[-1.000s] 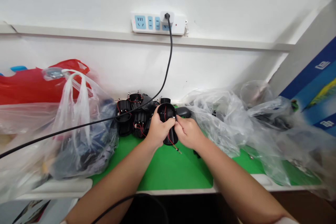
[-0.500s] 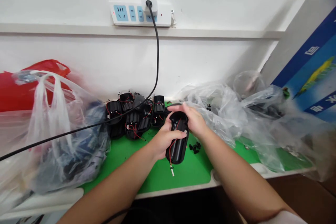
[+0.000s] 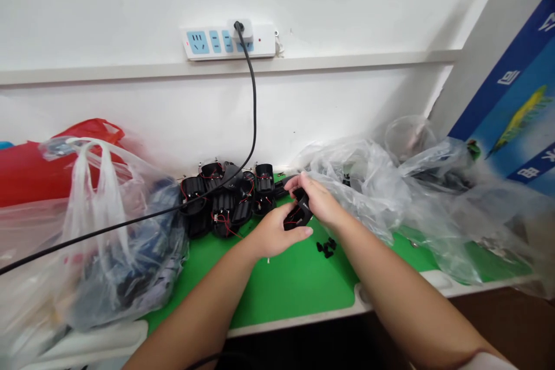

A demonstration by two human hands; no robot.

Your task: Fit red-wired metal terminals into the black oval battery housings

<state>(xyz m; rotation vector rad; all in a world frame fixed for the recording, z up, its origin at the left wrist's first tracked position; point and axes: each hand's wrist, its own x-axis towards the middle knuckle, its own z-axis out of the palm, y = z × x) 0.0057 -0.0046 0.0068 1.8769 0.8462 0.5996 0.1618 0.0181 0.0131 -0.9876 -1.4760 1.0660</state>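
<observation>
Between my two hands is a black plastic housing with a thin red wire, tipped away so that only part of it shows. My left hand grips its near left side, the thumb stretched along the front. Around its far right side curve the fingers of my right hand. A white connector peeks out below my left hand. Several similar black housings with red wires are heaped behind and to the left. Small black parts lie on the green mat right of my hands.
A clear bag of dark items and a red bag stand at left. Crumpled clear plastic bags spread over the right side. A black cable hangs from the wall power strip and crosses leftward over the housings.
The housing has been turned and tilted within my hands, so its long open face no longer shows. The view has shifted slightly, and the dangling connector is now mostly behind my left hand.
</observation>
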